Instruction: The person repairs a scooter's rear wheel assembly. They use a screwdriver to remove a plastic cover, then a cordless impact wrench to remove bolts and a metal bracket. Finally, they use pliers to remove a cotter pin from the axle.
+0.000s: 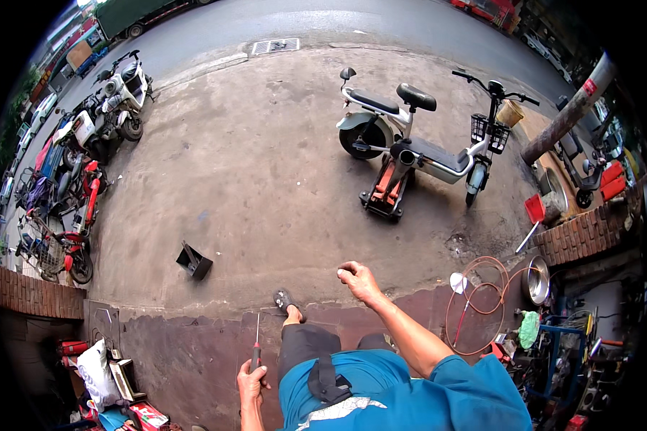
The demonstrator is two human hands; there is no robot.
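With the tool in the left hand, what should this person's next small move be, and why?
Probably a step forward and to the right, toward the white two-wheeler, keeping the screwdriver in the left hand. The two-wheeler stands ahead, apparently beyond arm's reach, and the screwdriver's shaft already points forward. Whether the right hand holds anything small is unclear.

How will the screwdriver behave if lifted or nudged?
The screwdriver is likely stiff, given its straight, metallic shaft. It's probably light: the left hand holds it alone. Set down, its slim handle might roll.
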